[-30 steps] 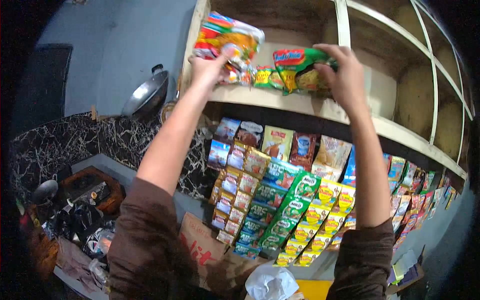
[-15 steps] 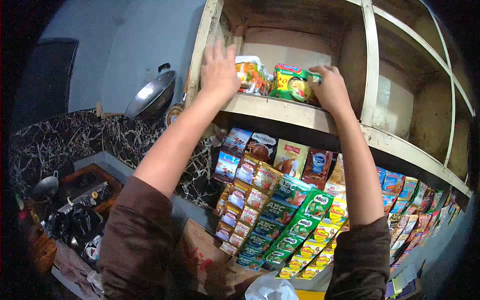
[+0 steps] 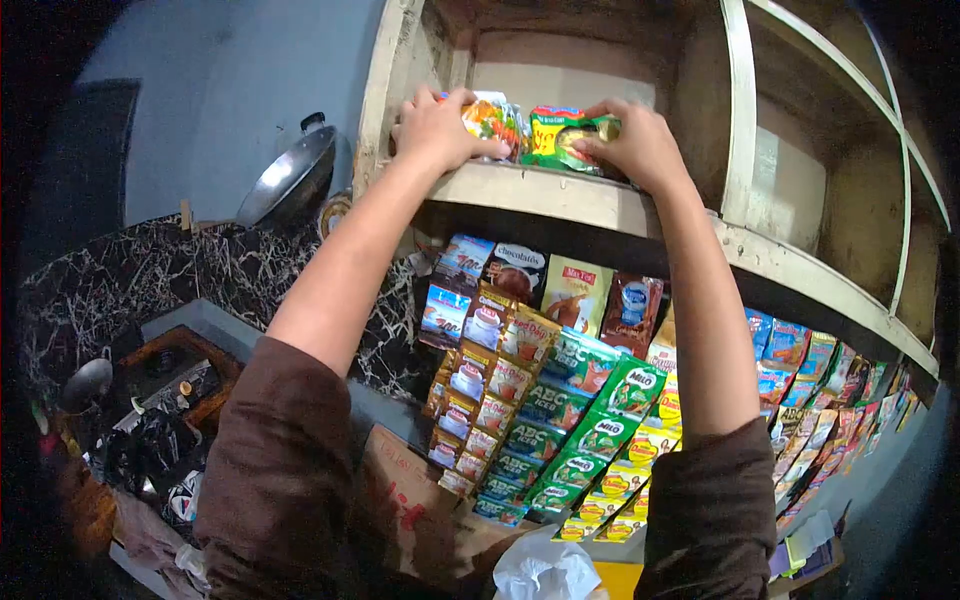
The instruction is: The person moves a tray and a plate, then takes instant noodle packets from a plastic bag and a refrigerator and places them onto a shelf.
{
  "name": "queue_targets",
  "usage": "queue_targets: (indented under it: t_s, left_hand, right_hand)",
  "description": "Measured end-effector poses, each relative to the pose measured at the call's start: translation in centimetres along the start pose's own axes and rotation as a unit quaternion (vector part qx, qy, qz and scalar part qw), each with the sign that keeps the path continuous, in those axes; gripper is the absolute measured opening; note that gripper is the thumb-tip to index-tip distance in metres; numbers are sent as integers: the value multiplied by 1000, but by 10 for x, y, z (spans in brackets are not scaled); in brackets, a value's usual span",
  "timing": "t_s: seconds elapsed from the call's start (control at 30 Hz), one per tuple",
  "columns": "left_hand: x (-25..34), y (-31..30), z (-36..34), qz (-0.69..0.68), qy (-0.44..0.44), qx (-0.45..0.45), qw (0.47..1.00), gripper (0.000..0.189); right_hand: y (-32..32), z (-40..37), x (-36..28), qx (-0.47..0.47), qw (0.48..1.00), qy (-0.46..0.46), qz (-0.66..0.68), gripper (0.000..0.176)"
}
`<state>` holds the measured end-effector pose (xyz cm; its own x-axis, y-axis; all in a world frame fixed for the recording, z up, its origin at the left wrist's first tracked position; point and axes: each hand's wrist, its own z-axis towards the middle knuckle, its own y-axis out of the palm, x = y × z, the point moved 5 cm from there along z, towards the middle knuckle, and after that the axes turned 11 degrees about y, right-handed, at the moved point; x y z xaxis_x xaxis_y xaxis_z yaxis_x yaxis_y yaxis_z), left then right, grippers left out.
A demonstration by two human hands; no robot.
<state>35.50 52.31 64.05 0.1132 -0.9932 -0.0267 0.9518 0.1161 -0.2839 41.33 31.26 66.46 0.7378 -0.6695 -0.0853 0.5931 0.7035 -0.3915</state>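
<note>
Both my arms reach up to a wooden shelf compartment [image 3: 560, 190]. My left hand [image 3: 432, 132] is curled around the left side of a white packet with an orange food picture [image 3: 490, 120], its thumb across the lower front. Beside it stands a green and yellow instant noodle packet [image 3: 548, 137] with red lettering on top. My right hand [image 3: 640, 145] grips that packet's right end, thumb in front and fingers over the top. The packets stand close together near the shelf's front edge. My hands hide their outer ends.
Strips of drink sachets [image 3: 605, 435] hang below the shelf. To the right are more shelf compartments [image 3: 790, 180] behind a white upright. On the left wall hangs a wok [image 3: 290, 178], above a stove [image 3: 165, 385]. A plastic bag [image 3: 545, 568] and cardboard box [image 3: 400, 490] sit below.
My left hand has come down from its raised, spread pose onto the white packet. My right thumb has moved across the green packet's front. The view has shifted slightly.
</note>
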Motion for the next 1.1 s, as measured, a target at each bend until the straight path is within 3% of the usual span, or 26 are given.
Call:
queue_targets:
  t_s: [0.13, 0.17, 0.2, 0.27, 0.3, 0.33, 0.37, 0.4, 0.43, 0.47, 0.5, 0.53, 0.6, 0.63, 0.67, 0.7, 0.73, 0.8, 0.83, 0.93, 1.0, 1.03, 1.07, 1.1]
  left_hand:
    - [-12, 7, -10, -116, 4, 97, 988, 66]
    - [-10, 1, -20, -91, 46, 146, 984, 62]
    - [-9, -2, -31, -154, 84, 204, 963, 53]
    - [19, -29, -80, -221, 148, 270, 925, 39]
    - [18, -25, -108, -224, 142, 306, 914, 39]
    - [37, -26, -146, -401, 79, 281, 868, 40]
    - [43, -19, -183, -457, 40, 308, 834, 37]
    - [54, -12, -229, -459, 59, 302, 834, 35]
    - [57, 6, -272, -524, -17, 283, 803, 36]
    - [67, 24, -318, -562, -4, 266, 783, 41]
    - [71, 50, -372, -324, -57, 91, 940, 46]
    - [84, 91, -429, -534, -212, 124, 809, 52]
    - [117, 136, -536, -541, -303, -102, 778, 46]
    - [130, 154, -593, -546, -334, -149, 754, 41]
    - [136, 164, -633, -514, -285, -229, 776, 37]
    - [151, 169, -658, -541, -274, -281, 743, 38]
    - [163, 175, -674, -529, -203, -323, 758, 45]
    - [181, 204, -703, -523, -171, -358, 754, 54]
    - [188, 220, -712, -511, -186, -384, 746, 65]
    - [209, 265, -735, -518, -143, -402, 741, 74]
    - [219, 284, -772, -524, -89, -449, 718, 66]
    - [228, 282, -777, -495, -26, -512, 702, 59]
    - [234, 276, -784, -462, 39, -570, 679, 52]
    - [239, 263, -787, -490, 12, -578, 653, 40]
  right_hand:
    - [-15, -14, -4, 170, 978, -118, -16, 32]
    - [-21, -26, -10, 200, 971, -129, -37, 31]
    - [-26, -38, -15, 227, 963, -134, -61, 30]
    - [-33, -92, -28, 331, 914, -231, -29, 30]
    - [-17, -116, -21, 249, 958, -138, -48, 29]
    - [-1, -150, -11, 160, 984, -37, -65, 28]
    - [4, -198, -12, 160, 984, -82, -6, 27]
    - [11, -250, -18, 153, 978, -126, 59, 27]
    - [28, -295, -13, 52, 993, -73, 82, 29]
    - [47, -343, -4, -40, 993, -30, 109, 30]
    - [68, -395, 11, -133, 983, 36, 119, 32]
    - [87, -451, 29, -205, 958, 146, 136, 34]
    - [114, -584, 74, -273, 872, 391, 111, 36]
    - [114, -642, 89, -270, 859, 424, 96, 36]
    - [117, -686, 98, -329, 814, 476, 57, 39]
    - [115, -725, 108, -384, 760, 524, 18, 43]
    - [111, -749, 117, -330, 766, 551, 6, 44]
    - [111, -784, 139, -200, 745, 631, -83, 45]
    - [124, -798, 151, -196, 743, 634, -85, 45]
    - [142, -825, 171, -137, 719, 655, -186, 47]
    - [165, -835, 170, -287, 682, 656, -150, 53]
    - [168, -841, 160, -288, 674, 663, -151, 53]
    - [170, -839, 148, -236, 712, 652, -108, 50]
    - [172, -834, 138, -180, 749, 635, -66, 47]
